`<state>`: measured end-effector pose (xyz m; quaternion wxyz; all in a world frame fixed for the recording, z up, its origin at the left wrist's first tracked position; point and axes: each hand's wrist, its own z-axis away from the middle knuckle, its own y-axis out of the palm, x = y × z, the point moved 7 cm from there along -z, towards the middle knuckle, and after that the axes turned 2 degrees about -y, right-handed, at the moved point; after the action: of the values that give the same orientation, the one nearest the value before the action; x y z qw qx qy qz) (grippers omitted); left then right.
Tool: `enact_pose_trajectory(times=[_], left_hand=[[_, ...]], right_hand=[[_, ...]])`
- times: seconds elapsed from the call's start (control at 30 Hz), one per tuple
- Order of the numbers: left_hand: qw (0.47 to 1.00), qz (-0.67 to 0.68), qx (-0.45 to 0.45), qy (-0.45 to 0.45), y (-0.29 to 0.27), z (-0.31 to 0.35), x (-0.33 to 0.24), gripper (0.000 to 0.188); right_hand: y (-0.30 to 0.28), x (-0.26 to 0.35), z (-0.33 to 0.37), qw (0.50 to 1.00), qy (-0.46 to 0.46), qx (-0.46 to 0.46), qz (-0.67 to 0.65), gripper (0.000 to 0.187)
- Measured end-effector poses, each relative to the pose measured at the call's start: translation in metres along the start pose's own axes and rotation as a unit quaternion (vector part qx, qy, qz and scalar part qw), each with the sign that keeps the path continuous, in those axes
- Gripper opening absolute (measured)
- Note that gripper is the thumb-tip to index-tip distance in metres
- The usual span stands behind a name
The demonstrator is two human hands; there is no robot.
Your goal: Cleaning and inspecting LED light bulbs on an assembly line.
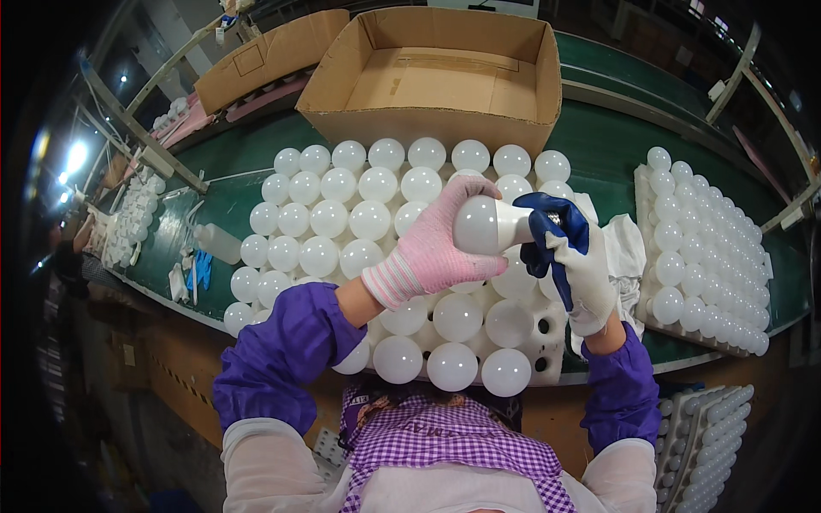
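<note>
A white light bulb (481, 226) is held up between my two hands, above a white tray (547, 346) filled with rows of similar bulbs. My left hand (434, 239), in a pink knitted glove, wraps its fingers round the round globe. At the bulb's base end, my right hand (571, 256), in a white glove with blue-coated fingers, closes round the metal cap, which is mostly covered by the fingers. Dark holes show in the tray's near right corner. Below the hands stand more bulbs (457, 317), globes up.
An open cardboard box (445, 120) stands behind the tray on the green bench (603, 137). Another tray of bulbs (701, 248) sits at the right. White cloths (624, 256) lie between the trays. At the left are a plastic bottle (219, 243) and a blue glove (202, 268).
</note>
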<state>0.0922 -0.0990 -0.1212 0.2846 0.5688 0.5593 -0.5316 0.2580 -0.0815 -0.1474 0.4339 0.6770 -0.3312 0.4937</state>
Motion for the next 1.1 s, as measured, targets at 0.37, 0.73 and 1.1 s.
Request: enact_pose_trajectory(times=[0.37, 0.73, 1.1], left_hand=[[0.71, 0.576, 0.158, -0.373, 0.037, -0.013, 0.06, 0.07], [0.85, -0.442, 0.246, 0.15, 0.155, -0.066, 0.001, 0.042], [0.97, -0.207, 0.069, 0.104, 0.081, -0.078, -0.001, 0.056]], right_hand=[[-0.009, 0.019, -0.036, 0.954, -0.265, 0.104, 0.098, 0.037], [-0.121, 0.04, -0.18, 0.844, -0.198, -0.149, 0.476, 0.044], [-0.143, 0.008, -0.045, 0.986, -0.041, -0.045, 0.153, 0.035]])
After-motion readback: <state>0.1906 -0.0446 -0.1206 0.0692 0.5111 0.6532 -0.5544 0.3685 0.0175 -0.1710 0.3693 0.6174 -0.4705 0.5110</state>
